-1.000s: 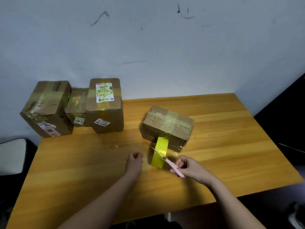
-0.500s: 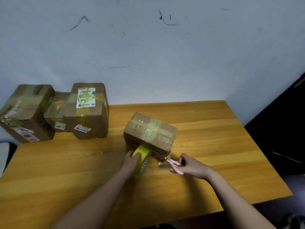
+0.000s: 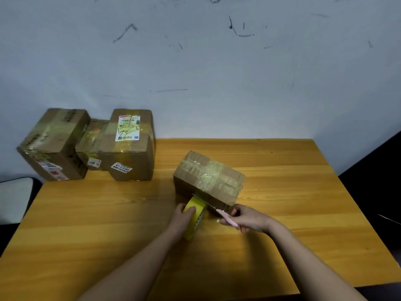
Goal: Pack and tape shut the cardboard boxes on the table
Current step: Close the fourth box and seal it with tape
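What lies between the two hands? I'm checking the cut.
In the head view, the yellow tape roll and scissors blades lie between left hand and right hand.

The wooden table bears four taped cardboard boxes.

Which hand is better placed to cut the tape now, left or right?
Right. The right hand already holds the pink scissors, blades at the tape beside the box. The left hand grips the yellow tape roll.
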{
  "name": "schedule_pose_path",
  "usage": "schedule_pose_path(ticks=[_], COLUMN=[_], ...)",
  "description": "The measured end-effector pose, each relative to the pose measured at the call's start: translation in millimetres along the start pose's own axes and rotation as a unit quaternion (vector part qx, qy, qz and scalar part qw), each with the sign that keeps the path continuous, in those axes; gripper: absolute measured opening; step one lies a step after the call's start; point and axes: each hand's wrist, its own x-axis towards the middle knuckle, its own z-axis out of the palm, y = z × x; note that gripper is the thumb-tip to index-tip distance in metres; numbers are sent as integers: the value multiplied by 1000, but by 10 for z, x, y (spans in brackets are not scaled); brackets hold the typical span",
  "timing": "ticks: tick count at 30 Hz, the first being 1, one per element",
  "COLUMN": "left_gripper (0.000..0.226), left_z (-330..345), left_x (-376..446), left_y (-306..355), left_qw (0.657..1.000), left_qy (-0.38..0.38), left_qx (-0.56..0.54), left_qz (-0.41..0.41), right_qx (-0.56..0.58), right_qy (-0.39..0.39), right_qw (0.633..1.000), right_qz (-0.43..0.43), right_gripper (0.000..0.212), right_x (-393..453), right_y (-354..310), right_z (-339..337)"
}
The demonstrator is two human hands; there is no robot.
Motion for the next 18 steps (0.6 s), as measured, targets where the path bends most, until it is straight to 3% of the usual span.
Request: schedule_pose_path(ticks=[9,18], left_gripper=[49,43], left_z=[-41,-62], left_x=[-9,-57], left_y=[1,23], left_qw=[1000,1000], left_qy=[-18,-15], left_qx=[9,-2], left_qz=[-11,-18], right_qx=[63,48], right_qy=[40,50], right_qw=[997,997], right_qz=[-19,-37], right_gripper=[29,30], right_x=[80,87], right_y=[148,174], right_z=[-35,-55])
